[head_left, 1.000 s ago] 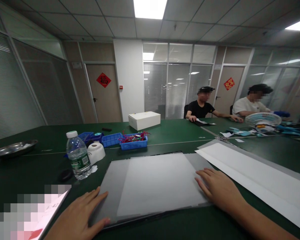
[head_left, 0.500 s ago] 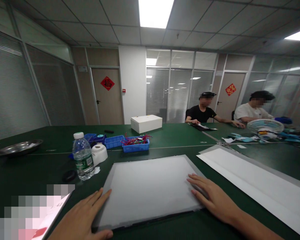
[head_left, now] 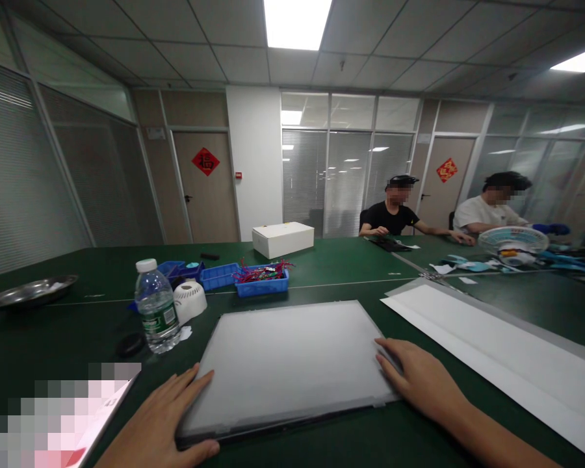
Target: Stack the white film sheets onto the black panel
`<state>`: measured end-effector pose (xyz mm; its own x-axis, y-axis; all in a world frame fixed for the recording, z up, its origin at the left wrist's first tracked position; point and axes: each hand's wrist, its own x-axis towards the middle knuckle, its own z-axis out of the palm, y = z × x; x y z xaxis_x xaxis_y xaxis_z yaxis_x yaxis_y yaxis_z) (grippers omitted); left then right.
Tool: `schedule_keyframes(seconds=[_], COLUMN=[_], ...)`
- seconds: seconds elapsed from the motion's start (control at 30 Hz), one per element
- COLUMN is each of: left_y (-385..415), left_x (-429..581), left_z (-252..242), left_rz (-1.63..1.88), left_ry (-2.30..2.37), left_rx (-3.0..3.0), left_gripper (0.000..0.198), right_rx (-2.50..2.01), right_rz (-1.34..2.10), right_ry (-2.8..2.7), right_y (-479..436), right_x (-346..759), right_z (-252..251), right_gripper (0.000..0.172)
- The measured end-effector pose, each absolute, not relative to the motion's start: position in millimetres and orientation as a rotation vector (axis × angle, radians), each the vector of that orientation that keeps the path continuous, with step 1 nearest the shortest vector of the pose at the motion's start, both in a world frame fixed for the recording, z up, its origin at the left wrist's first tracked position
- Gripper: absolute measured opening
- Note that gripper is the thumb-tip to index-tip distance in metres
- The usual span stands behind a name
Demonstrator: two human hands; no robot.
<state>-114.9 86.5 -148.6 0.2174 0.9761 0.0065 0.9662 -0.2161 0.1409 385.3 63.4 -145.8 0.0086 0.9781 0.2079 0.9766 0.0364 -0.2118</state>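
A flat rectangular panel (head_left: 292, 367) with a white translucent sheet on top and a dark border lies on the table before me. My left hand (head_left: 163, 416) rests at its left edge, fingers stretched out and thumb spread near the front left corner. At the opposite edge, my right hand (head_left: 422, 374) touches the panel's rim with extended fingertips; its other fingers are partly hidden. Neither hand wraps round the panel. Along the front edge, a narrow strip of the dark border shows below the white sheet.
Large white sheets (head_left: 487, 338) lie at right. To the left stand a water bottle (head_left: 156, 309), a white vented cap-like part (head_left: 190, 300) and a blue tray (head_left: 263, 284) of red wires. Behind are a white box (head_left: 283, 239) and two people seated across the green table (head_left: 331, 270).
My right hand has slid outward from the sheet's top to the panel's right edge. My left hand stays at the left edge. The view has shifted slightly.
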Motion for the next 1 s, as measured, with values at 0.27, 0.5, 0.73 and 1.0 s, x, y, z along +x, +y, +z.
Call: schedule_keyframes(seconds=[0.27,0.5,0.73,1.0], left_y=[82.5,82.2,82.1,78.7], left_x=[-107.7,-109.9,-109.8,-109.3], left_z=[-135.5,-134.9,-136.6,-137.4], left_rz=[0.126,0.181,0.169,0.155], left_ry=[1.864,1.872,1.852,1.806], left_rx=[2.371,2.342,2.367,2.379], left_gripper=[0.088,0.084,0.083,0.089], right_rx=[-1.917,-1.916,-1.927,-1.937], right_rz=[-0.040,-0.051,-0.039,-0.027], right_ry=[-2.092,-2.094,-2.112,-2.102], right_y=[62.8,62.1,61.3,60.3], right_x=[384.3,383.7,381.5,382.2], right_z=[-144.5,-142.6,-139.0,-137.1], right_gripper=[0.051,0.047,0.048,0.047])
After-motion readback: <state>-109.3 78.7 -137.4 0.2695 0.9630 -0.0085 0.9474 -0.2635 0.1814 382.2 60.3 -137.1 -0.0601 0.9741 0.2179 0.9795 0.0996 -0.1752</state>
